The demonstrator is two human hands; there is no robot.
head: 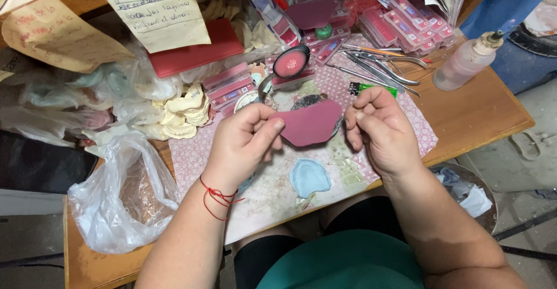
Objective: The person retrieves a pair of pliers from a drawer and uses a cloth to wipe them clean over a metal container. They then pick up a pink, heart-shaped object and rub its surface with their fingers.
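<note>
My left hand (pixel 243 141) pinches the left edge of a flat dark-pink wax sheet (pixel 310 123), held just above the patterned work mat (pixel 200 155). My right hand (pixel 377 126) is curled with fingertips together just right of the sheet's edge; whether it touches the sheet I cannot tell. A pale blue horseshoe-shaped piece (pixel 308 177) lies on the mat below the sheet. A red string bracelet (pixel 217 199) circles my left wrist.
Metal pliers and tweezers (pixel 383 65) lie behind my right hand, beside a green lighter (pixel 374 87). A squeeze bottle (pixel 467 61) stands at the right. Cream plaster casts (pixel 183 115), pink boxes (pixel 232 86), a round dish (pixel 290 62) and clear plastic bags (pixel 125 196) crowd the left. Paper notes (pixel 156 10) hang behind.
</note>
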